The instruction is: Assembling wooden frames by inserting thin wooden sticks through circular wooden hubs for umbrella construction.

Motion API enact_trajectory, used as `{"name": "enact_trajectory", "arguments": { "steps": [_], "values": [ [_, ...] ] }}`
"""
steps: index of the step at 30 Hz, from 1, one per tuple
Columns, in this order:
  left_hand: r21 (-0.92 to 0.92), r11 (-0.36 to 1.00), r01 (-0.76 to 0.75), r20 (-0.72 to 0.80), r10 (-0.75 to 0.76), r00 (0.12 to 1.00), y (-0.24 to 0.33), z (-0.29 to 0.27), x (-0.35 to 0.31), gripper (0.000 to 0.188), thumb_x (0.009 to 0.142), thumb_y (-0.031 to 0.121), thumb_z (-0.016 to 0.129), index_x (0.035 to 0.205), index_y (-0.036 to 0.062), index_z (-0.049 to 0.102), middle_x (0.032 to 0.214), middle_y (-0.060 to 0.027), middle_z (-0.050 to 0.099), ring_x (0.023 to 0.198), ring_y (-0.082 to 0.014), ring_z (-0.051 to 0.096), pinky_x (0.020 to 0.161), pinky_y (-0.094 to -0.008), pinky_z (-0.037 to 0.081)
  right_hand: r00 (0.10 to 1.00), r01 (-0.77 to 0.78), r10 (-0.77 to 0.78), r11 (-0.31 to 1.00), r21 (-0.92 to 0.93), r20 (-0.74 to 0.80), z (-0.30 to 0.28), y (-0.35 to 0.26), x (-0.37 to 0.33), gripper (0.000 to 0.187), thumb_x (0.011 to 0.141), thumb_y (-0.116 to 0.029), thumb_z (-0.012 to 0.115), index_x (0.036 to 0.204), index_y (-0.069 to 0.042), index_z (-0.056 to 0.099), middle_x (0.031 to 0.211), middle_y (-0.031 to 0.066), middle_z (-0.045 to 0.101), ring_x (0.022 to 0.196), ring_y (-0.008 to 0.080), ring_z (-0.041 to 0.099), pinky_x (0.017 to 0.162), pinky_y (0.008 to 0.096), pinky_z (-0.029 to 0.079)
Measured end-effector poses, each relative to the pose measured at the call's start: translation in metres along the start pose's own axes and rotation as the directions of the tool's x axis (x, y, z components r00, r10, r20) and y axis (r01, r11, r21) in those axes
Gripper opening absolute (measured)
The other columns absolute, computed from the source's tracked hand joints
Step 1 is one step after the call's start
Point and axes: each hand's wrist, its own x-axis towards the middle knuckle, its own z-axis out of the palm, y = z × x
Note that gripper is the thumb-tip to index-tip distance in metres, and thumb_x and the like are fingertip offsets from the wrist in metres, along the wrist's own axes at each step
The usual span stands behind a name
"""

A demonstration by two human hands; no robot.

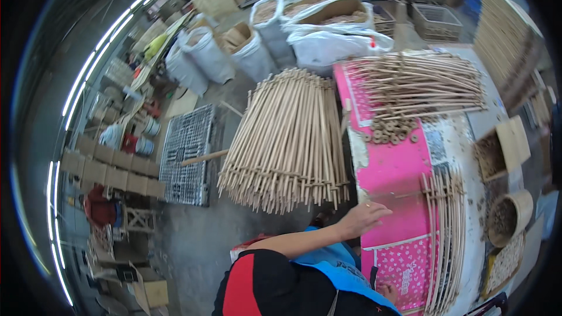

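Observation:
My left hand (pixel 364 219) reaches over the near edge of the pink-covered table (pixel 386 169), fingers stretched out and nothing visible in them. Low in the picture, my right hand (pixel 386 291) shows only in part beside the table edge; its fingers are mostly hidden. Past both hands, a row of thin wooden sticks (pixel 448 240) lies along the table, with small wooden pieces near their far ends. A blurred thin stick (pixel 410 195) juts from that row toward my left hand. Farther up the table is a heap of wooden rings (pixel 391 131).
A large stack of wooden sticks (pixel 290 140) stands left of the table; more sticks (pixel 418 85) lie at its far end. An open carton (pixel 497 149) and a round tub (pixel 508 219) are along the right side. White sacks (pixel 336 47) and a grey pallet (pixel 187 152) stand beyond.

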Motion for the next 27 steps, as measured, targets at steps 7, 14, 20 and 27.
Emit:
{"name": "enact_trajectory", "arguments": {
  "steps": [7, 14, 20, 27],
  "values": [
    [-0.126, 0.955, 0.267, -0.079, -0.278, 0.957, -0.045, -0.077, -0.1, 0.032, 0.089, 0.014, 0.061, 0.121, 0.0124, 0.061, 0.098, -0.0078, 0.064, 0.092, -0.0279, 0.062, 0.08, -0.0382, 0.05, 0.997, -0.036, 0.034, 0.999, 0.028, 0.065, 0.077, -0.102, 0.058, 0.017, 0.091, -0.009, 0.058, 0.104, -0.002, 0.065, 0.083, 0.0064, 0.065, 0.065, 0.0115, 0.061, 0.059, 0.0225, 0.049],
    [-0.271, 0.929, 0.253, -0.169, -0.305, 0.937, -0.085, -0.127, -0.136, 0.03, 0.092, 0.015, 0.058, 0.122, 0.0125, 0.06, 0.098, -0.0086, 0.064, 0.093, -0.0281, 0.062, 0.08, -0.0366, 0.05, 0.945, 0.193, -0.136, 0.966, -0.172, 0.298, 0.153, -0.083, 0.121, 0.017, 0.092, -0.005, 0.059, 0.106, 0.002, 0.065, 0.092, 0.0042, 0.067, 0.087, 0.0124, 0.061, 0.079, 0.0263, 0.049],
    [-0.367, 0.853, 0.371, -0.304, -0.487, 0.818, -0.103, -0.193, -0.165, 0.033, 0.091, 0.016, 0.059, 0.123, 0.0099, 0.061, 0.099, -0.0113, 0.066, 0.092, -0.028, 0.064, 0.081, -0.0363, 0.05, 0.914, 0.313, -0.158, 0.86, -0.403, 0.373, 0.194, -0.163, 0.133, 0.019, 0.09, -0.008, 0.063, 0.107, 0.0, 0.067, 0.095, 0.0048, 0.069, 0.092, 0.0144, 0.063, 0.083, 0.0283, 0.05],
    [-0.464, 0.693, 0.552, -0.471, -0.721, 0.509, -0.07, -0.165, -0.253, 0.028, 0.092, 0.016, 0.059, 0.118, 0.0081, 0.064, 0.103, -0.0119, 0.067, 0.089, -0.0253, 0.066, 0.078, -0.0338, 0.052, 0.889, 0.309, -0.009, 0.751, -0.584, 0.458, 0.254, -0.225, 0.119, 0.019, 0.09, -0.012, 0.064, 0.104, -0.001, 0.069, 0.096, 0.0061, 0.07, 0.085, 0.0143, 0.064, 0.078, 0.0282, 0.052]
  ]
}}
